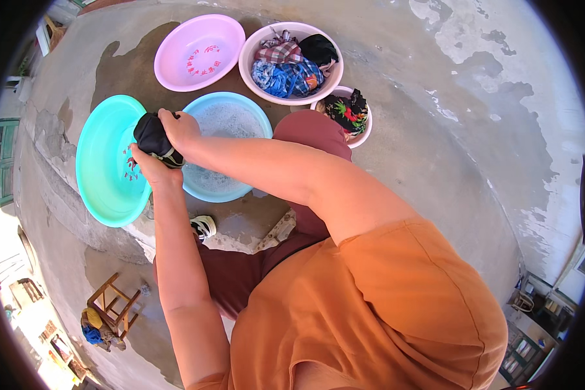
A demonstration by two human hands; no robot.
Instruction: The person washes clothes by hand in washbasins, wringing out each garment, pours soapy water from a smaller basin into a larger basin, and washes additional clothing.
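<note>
A black bundled cloth item (pixel 152 134) with a pale-edged part is gripped between both my hands. My left hand (pixel 157 168) holds its near side, and my right hand (pixel 181 130) grips its upper right side. The bundle is over the adjoining rims of a turquoise basin (pixel 97 161) on the left and a light-blue basin (pixel 269 127) on the right. Sudsy water (pixel 229 119) lies in the light-blue basin. The turquoise basin has red printing on its bottom; part of its inside is hidden by my hands and the bundle.
A pink basin (pixel 168 58) with red writing stands beyond. Beside it, a pale pink basin (pixel 246 63) holds plaid, blue and black clothes. A smaller basin (pixel 368 129) holds floral black cloth near my knee. A wooden stool (pixel 112 304) lies tipped at lower left beside cloths (pixel 93 334). The concrete has wet patches.
</note>
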